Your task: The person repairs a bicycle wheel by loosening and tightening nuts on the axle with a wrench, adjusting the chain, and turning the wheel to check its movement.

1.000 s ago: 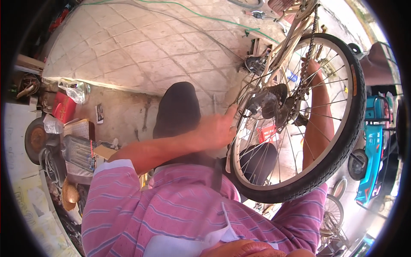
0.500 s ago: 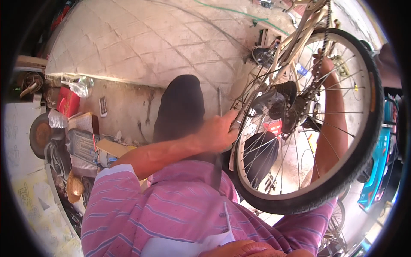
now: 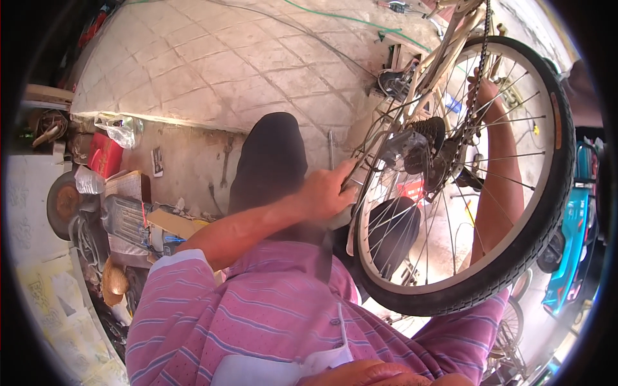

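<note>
A bicycle leans in front of me on the right, its rear wheel (image 3: 460, 307) tilted across the view. At the hub sit the sprockets (image 3: 428, 136) and a dark derailleur (image 3: 400, 147). The chain (image 3: 483, 48) runs upward from them along the pale frame (image 3: 445, 58). My left hand (image 3: 329, 191) is at the wheel's left side, index finger reaching to the thin frame tubes and the other fingers bent; what they grip is hidden. Seen through the spokes, my right arm reaches forward. My right hand (image 3: 488, 95) has its fingers bent beside the chain, partly covered by it.
Beyond my knees lies a concrete step (image 3: 212, 77) with a criss-cross pattern and a green cord (image 3: 341, 21). A wrench (image 3: 226, 164) lies on the floor. Clutter with a red box (image 3: 105, 154) and a small wheel (image 3: 64, 204) fills the left. A teal object (image 3: 566, 257) stands far right.
The bicycle's rear wheel and frame have shifted slightly upward in view. My left hand has moved a little to the left, its index finger more stretched. My right hand stays beside the chain.
</note>
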{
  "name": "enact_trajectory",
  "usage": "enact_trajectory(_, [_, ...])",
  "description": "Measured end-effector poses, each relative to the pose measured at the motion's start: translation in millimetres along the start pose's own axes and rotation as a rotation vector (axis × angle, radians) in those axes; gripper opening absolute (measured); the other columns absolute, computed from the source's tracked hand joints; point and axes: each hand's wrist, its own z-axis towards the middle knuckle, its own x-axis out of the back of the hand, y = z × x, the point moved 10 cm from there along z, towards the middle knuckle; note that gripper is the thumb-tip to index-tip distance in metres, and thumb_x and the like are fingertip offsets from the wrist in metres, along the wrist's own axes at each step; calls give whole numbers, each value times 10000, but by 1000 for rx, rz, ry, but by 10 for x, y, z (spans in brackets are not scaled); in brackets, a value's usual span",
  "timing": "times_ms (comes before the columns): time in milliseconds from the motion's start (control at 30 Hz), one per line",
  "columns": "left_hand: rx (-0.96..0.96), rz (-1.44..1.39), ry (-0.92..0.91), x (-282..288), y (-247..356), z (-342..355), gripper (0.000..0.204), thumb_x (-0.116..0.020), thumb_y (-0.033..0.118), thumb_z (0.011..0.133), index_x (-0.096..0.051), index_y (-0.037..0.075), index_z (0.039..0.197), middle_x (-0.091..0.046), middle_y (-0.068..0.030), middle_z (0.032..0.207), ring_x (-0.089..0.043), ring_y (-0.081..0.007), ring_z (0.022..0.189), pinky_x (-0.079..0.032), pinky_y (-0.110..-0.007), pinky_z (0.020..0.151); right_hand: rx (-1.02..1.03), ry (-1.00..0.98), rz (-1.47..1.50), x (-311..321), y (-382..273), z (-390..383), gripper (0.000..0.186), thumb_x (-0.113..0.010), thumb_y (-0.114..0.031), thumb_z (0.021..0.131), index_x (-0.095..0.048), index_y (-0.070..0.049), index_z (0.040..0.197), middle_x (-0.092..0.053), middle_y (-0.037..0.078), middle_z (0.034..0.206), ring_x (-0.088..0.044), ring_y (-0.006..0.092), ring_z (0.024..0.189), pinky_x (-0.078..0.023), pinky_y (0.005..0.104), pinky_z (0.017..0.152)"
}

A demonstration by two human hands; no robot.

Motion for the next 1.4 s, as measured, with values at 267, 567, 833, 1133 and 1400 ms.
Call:
enact_trajectory(267, [-162,64,81,-190,-255,19,503,-692,151,857,-536,-7,1308,-603,-166,653,-621,-363,551,-472,-423,503,77,-93,-68,106,218,299,374,-601,-490,982,-510,-149,857,-353,-76,526,-342,94,363,-296,278,353])
enact_trajectory(567, [-58,-200,14,-104,-194,16,505,-614,147,918,-487,23,1390,-632,-166,694,-635,-275,583,-483,-376,567,215,-91,-166,293,271,548,441,-592,-491,976,-552,-52,967,-425,-25,572,-418,133,380,-349,308,349])
enact_trajectory(833, [-22,3,35,138,-198,65,631,-577,93,914,-381,51,1512,-598,-182,682,-584,-264,545,-469,-365,561,-126,63,235,36,35,-136,370,-615,-463,964,-555,-104,903,-429,-52,573,-423,98,394,-350,274,354])
enact_trajectory(1133, [95,-126,-169,172,202,27,640,-536,109,923,-346,58,1532,-558,-190,652,-589,-296,576,-476,-372,603,-16,-36,33,224,273,264,368,-632,-464,962,-545,-113,898,-413,-74,586,-405,68,413,-330,254,372])
enact_trajectory(1400, [148,117,-376,260,699,80,719,-513,209,937,-205,-30,1541,-643,-319,885,-637,-498,838,-493,-518,806,-50,38,34,233,261,226,549,-649,-494,949,-616,26,1121,-479,-10,622,-440,114,410,-374,303,371])
